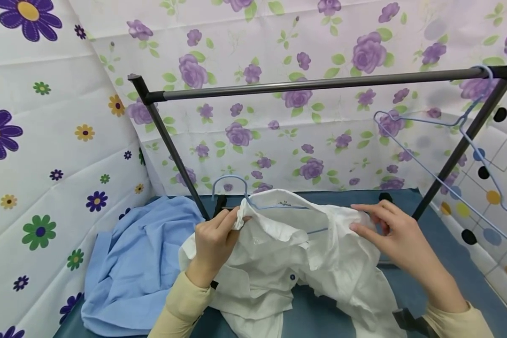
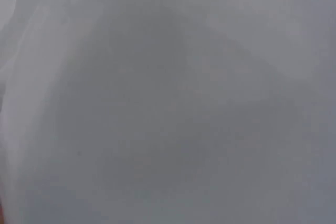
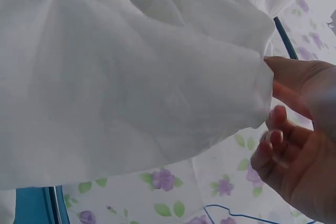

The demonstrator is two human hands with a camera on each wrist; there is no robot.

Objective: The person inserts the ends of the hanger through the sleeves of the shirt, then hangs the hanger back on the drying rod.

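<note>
A white button-up shirt is held up over the table with a blue wire hanger inside it. The hanger's hook sticks out at the neck, and part of its wire shows through the collar opening. My left hand pinches the collar edge beside the hook. At the opposite shoulder, my right hand pinches the cloth between thumb and forefinger, its other fingers loosely bent in the right wrist view. Pale blurred cloth fills the left wrist view and hides the left fingers there.
A dark metal rack stands behind the shirt. Another blue wire hanger hangs at its right end. A light blue garment lies on the blue tabletop to the left. Flowered sheets enclose the back and left side.
</note>
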